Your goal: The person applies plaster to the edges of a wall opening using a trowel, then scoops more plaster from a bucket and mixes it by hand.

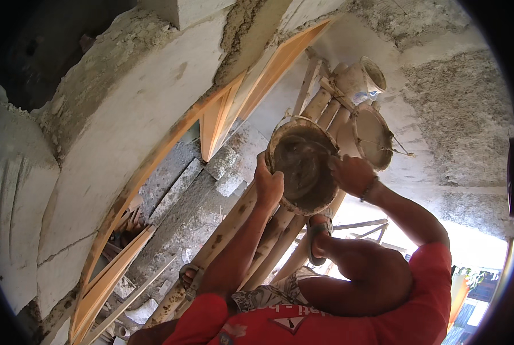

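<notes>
Head view: the mortar pan (303,169), at center, is clamped by a co-worker's hands at nine (268,185) and three o'clock (353,174), best kept level; the wearer's own hands are unseen.

Rough plastered block walls (119,132), daylight.

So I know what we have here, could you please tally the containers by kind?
Round mortar pans: 2, one held up by a co-worker, one beside the bamboo poles
White bucket: 1
Total: 3
</notes>
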A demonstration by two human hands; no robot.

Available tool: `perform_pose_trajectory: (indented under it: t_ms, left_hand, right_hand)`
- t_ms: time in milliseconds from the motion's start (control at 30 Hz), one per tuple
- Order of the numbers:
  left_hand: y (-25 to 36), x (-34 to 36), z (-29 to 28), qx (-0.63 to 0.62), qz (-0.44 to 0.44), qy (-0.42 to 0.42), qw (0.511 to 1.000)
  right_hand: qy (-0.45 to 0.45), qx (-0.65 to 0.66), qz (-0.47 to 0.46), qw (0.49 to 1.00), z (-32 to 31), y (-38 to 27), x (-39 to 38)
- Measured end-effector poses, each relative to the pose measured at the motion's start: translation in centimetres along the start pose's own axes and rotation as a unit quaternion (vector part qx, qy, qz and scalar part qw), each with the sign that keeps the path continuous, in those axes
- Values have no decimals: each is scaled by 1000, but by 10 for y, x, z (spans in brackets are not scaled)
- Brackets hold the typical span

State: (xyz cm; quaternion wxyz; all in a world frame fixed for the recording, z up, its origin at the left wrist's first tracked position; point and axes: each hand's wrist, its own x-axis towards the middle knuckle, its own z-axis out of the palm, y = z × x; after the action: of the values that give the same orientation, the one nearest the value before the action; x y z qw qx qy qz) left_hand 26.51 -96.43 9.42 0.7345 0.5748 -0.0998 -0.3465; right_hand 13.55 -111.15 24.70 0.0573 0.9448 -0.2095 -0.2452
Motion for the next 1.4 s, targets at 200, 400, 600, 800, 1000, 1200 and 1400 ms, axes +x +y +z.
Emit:
perform_pose_trajectory:
  t_ms: [200,400,600,800,1000,1200,1400]
  left_hand:
    - [-8,4,1,-19,-14,-18,1000]
    - [-4,3,5,26,-16,-24,999]
    - [-1,3,3,42,16,-29,999]
    - [2,4,3,21,-38,-42,998]
    - [12,-4,8,32,-47,-24,998]
    - [-9,5,-1,59,-15,-12,998]
    - [-3,0,10,55,-28,-2,998]
  right_hand:
    - [-50,1,-110,993,2,-13,4]
    - [-155,-11,-92,983,49,-3,8]
    - [-49,16,-19,998,-6,5,23]
    - [-59,21,-78,995,50,-7,30]
    - [-143,-39,-205,968,37,-15,13]
    - [-58,-8,-161,985,-22,2,8]
    - [-9,-54,-81,995,7,10,62]
